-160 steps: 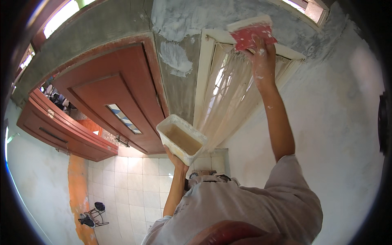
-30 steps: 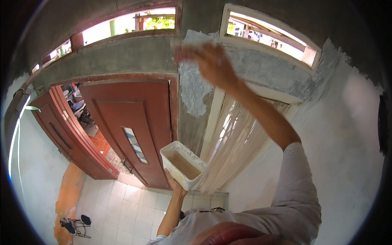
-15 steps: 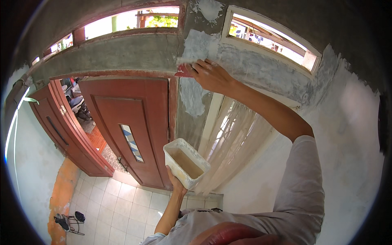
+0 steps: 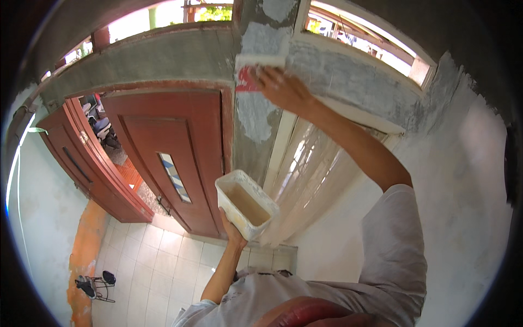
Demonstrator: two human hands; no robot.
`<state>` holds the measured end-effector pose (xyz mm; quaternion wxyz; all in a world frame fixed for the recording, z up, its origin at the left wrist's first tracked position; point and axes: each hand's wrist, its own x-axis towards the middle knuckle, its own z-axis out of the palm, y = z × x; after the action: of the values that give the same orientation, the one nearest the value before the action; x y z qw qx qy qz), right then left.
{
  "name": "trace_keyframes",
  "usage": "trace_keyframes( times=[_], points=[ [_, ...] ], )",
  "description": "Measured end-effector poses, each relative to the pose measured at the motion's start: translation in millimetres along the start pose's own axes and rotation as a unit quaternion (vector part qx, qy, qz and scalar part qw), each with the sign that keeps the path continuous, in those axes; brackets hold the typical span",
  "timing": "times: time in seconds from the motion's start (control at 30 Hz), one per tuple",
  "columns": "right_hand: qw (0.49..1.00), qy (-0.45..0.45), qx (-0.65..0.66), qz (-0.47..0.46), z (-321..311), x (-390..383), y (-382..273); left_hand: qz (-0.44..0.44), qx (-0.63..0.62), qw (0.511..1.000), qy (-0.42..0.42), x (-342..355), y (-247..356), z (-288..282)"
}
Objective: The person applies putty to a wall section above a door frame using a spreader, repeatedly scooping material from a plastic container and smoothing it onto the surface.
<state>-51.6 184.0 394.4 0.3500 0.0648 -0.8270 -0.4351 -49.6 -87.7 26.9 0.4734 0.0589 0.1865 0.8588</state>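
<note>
My right hand is raised to the wall and closed on a red putty spreader. A pale strip runs along the spreader's upper edge, which lies against the narrow grey column between the door frame and the window. Whitish filler patches cover parts of that column above and below the tool. Lower down, my left hand grips a white rectangular tub from beneath and its near side. The tub is tilted, its open top showing beige, smeared inner walls.
A reddish-brown door stands left of the column, beside a second door leaf. A sheer curtain hangs below right. Window openings run along the top. A small rack with shoes stands on the tiled floor.
The spreader has turned, so more of its red face and a pale upper edge show. My right hand has shifted slightly right along the column. The tub stays in my left hand.
</note>
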Motion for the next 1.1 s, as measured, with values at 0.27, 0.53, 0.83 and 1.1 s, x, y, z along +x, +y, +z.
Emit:
trace_keyframes(
  times=[0.27,0.53,0.83,1.1],
  points=[
    [0.747,0.011,0.495,0.445,-79,-106,-165,-0.023,0.059,0.998,-0.002,-1,0,-1],
    [0.359,0.071,0.539,0.758,-163,-259,-246,-0.126,0.186,0.972,-0.069,6,-74,13],
    [0.516,-0.182,0.397,0.737,-228,-264,-233,-0.277,0.203,0.939,-0.034,4,-121,33],
    [0.568,-0.276,0.354,0.690,-221,-296,-251,-0.304,0.082,0.949,-0.032,-10,-194,9]
  ],
)
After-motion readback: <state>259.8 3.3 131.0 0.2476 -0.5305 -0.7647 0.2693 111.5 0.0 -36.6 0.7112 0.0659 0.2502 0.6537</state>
